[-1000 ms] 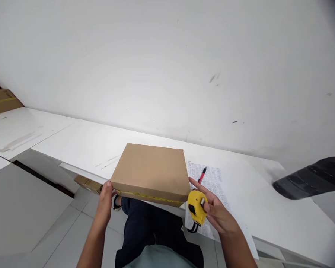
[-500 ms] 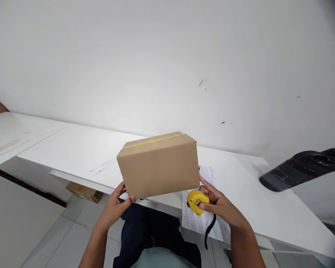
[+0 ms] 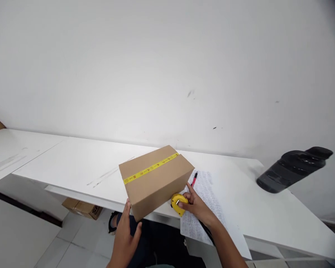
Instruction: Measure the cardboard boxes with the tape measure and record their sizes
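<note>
A brown cardboard box (image 3: 156, 180) with a yellow tape strip across its top rests on the white table (image 3: 80, 160), near the front edge. My left hand (image 3: 126, 232) lies at the box's near left corner with its fingers stretched out against it. My right hand (image 3: 195, 204) is closed on a yellow tape measure (image 3: 178, 203), pressed against the box's right lower side. A black strap hangs down from the tape measure under my wrist.
A printed paper sheet (image 3: 205, 208) with a red pen (image 3: 194, 179) lies to the right of the box. A black object (image 3: 293, 169) sits at the table's far right. Another cardboard box (image 3: 82, 207) lies on the floor under the table. A white wall stands behind.
The box has been turned and set down, so its taped side now faces up. My right hand moved in with the tape measure to the box's right side.
</note>
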`<state>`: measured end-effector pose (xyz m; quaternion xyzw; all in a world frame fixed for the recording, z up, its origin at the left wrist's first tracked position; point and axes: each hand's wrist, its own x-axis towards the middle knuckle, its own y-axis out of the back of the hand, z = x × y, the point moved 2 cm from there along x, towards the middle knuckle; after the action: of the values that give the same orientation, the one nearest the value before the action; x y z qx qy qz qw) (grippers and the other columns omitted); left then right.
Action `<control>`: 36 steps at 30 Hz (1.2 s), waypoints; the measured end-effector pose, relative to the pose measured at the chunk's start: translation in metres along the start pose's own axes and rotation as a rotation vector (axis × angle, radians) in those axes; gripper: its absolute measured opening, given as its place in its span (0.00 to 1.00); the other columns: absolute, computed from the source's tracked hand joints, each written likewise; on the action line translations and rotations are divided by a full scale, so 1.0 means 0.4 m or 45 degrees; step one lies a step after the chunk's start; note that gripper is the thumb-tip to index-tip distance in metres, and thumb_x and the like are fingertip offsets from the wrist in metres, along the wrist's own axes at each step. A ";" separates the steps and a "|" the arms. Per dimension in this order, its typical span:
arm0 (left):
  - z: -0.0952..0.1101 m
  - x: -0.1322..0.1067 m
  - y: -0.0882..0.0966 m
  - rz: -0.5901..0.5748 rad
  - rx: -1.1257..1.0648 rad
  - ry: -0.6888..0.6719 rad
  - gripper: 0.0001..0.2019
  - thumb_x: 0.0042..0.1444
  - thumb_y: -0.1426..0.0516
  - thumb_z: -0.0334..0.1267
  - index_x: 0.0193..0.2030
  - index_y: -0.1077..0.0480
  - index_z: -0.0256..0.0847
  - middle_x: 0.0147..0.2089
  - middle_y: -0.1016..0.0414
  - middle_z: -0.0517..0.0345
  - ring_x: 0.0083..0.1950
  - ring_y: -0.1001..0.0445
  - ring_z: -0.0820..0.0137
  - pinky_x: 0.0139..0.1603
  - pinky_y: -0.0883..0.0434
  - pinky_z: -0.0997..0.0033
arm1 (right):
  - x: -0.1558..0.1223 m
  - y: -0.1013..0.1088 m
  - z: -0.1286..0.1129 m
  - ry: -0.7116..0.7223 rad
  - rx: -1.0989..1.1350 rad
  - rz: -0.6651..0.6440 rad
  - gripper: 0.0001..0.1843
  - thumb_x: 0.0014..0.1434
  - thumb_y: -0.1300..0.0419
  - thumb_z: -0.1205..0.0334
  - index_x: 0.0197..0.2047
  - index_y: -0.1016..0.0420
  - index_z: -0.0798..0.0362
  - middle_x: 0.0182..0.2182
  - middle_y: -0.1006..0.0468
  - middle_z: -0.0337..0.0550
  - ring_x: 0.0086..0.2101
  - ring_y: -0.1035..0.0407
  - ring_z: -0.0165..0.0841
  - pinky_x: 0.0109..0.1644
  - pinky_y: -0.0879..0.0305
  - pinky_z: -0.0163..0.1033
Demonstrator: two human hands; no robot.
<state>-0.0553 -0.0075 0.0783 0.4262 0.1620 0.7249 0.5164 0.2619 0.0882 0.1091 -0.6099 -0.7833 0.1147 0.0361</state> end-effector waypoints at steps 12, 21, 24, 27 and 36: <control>0.194 0.027 0.080 -0.082 -0.138 -0.927 0.23 0.68 0.46 0.36 0.68 0.36 0.45 0.43 0.14 0.58 0.43 0.16 0.69 0.51 0.21 0.71 | -0.084 0.039 -0.155 0.554 0.282 0.698 0.37 0.49 0.24 0.45 0.59 0.24 0.50 0.34 0.24 0.37 0.25 0.37 0.25 0.28 0.36 0.33; 0.417 0.172 0.223 0.174 -0.058 -1.290 0.11 0.66 0.39 0.41 0.50 0.26 0.38 0.44 0.15 0.48 0.50 0.18 0.67 0.64 0.27 0.59 | -0.190 -0.177 -0.188 0.410 0.434 -0.058 0.34 0.45 0.21 0.43 0.46 0.37 0.42 0.31 0.21 0.35 0.19 0.31 0.27 0.22 0.36 0.31; 0.449 0.186 0.236 0.163 -0.027 -1.403 0.08 0.64 0.37 0.36 0.48 0.24 0.36 0.41 0.15 0.53 0.48 0.18 0.70 0.67 0.30 0.62 | -0.189 -0.224 -0.189 0.352 0.464 -0.270 0.35 0.44 0.19 0.48 0.44 0.39 0.44 0.32 0.21 0.33 0.21 0.31 0.23 0.23 0.36 0.28; 0.443 0.184 0.249 0.155 0.054 -1.448 0.07 0.65 0.39 0.32 0.49 0.23 0.38 0.42 0.15 0.58 0.49 0.19 0.72 0.68 0.30 0.62 | -0.189 -0.232 -0.193 0.369 0.485 -0.326 0.34 0.45 0.19 0.52 0.44 0.38 0.44 0.33 0.21 0.32 0.22 0.31 0.22 0.24 0.34 0.27; 0.220 0.314 0.302 0.553 0.295 -1.173 0.17 0.57 0.36 0.24 0.52 0.24 0.41 0.48 0.16 0.52 0.47 0.18 0.66 0.56 0.23 0.61 | -0.193 -0.167 -0.189 0.527 0.247 0.109 0.26 0.47 0.21 0.53 0.43 0.28 0.45 0.32 0.20 0.36 0.27 0.26 0.28 0.29 0.29 0.31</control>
<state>-0.0730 0.0359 0.2680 0.7790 -0.0949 0.5300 0.3214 0.2333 0.0088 0.2039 -0.6466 -0.7180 0.0636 0.2496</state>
